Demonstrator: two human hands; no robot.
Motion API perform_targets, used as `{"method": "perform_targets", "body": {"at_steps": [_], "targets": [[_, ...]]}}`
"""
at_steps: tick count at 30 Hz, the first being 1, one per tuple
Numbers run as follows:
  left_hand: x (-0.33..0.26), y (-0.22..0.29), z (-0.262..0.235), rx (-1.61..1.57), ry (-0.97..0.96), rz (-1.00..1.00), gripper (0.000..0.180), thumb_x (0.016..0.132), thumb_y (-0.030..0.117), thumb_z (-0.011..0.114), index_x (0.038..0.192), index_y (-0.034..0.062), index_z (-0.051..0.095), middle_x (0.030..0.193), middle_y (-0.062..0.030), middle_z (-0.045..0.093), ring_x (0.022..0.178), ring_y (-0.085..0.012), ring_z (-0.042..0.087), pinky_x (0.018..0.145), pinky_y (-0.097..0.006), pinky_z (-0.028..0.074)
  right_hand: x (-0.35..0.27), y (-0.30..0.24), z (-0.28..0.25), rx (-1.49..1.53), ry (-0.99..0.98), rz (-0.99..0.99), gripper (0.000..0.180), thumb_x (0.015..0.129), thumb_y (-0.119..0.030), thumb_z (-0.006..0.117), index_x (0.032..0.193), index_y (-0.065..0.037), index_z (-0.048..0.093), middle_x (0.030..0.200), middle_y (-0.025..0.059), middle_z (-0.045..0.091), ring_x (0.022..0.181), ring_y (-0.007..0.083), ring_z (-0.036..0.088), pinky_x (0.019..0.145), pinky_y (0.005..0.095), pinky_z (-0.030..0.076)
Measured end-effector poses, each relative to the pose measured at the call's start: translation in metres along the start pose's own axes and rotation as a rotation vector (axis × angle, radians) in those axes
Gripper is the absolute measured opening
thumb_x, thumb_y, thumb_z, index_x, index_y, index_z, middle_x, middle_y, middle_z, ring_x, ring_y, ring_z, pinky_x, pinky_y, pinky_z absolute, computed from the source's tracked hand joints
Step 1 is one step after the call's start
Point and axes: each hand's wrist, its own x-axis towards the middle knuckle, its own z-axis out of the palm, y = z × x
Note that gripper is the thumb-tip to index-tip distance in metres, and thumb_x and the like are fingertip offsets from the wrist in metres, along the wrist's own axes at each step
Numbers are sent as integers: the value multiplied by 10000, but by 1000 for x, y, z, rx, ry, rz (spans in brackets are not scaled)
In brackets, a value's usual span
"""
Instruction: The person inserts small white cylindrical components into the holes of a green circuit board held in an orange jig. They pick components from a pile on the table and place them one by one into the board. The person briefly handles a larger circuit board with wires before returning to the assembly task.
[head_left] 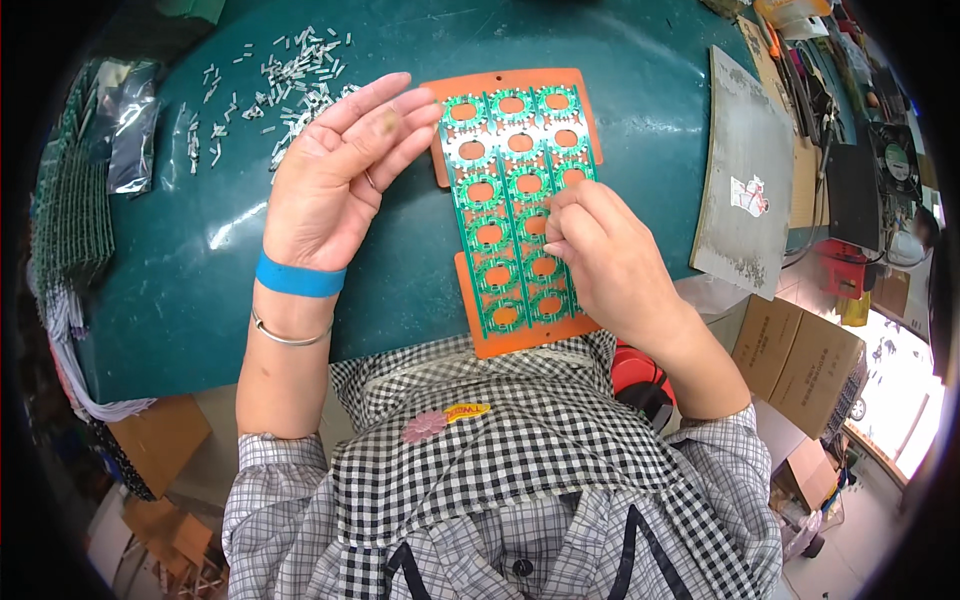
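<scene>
A green panel of ring-shaped circuit boards (512,215) lies on an orange holder plate (480,345), which shows through the oval holes. Over the panel's right side is my right hand (605,255), its thumb and fingers pinched together; whatever is between the fingertips is too small or hidden to tell. My left hand (340,165) is raised beside the panel's upper left corner, palm turned up, fingers stretched out and slightly curved. Nothing I can make out lies in it. Scattered small pale pin-like parts (305,65) are on the table beyond it.
The green table (400,240) spans the work area. At left stand stacked green boards (75,190) and a shiny plastic bag (135,140). To the right lie a grey board (740,180), a black fan (897,160) and a cardboard box (800,350) below table height.
</scene>
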Motion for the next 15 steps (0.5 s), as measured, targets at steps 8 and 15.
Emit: {"method": "perform_targets", "body": {"at_steps": [8,15], "targets": [[-1,5,1,69,-2,-78,466,913,-65,508,1356,-112,372,1338,-271,483,1226,-335,529,1011,-337,505,4,10,-10,100,-116,-93,166,743,2,637,879,-15,542,894,94,531,847,281,572,703,361,507],[-2,1,6,71,-70,4,450,922,-38,518,1349,-105,394,1320,-273,499,1206,-333,546,974,-322,533,6,7,-12,88,-127,-76,163,747,-3,637,882,-19,547,892,92,531,850,278,575,704,361,503]]}}
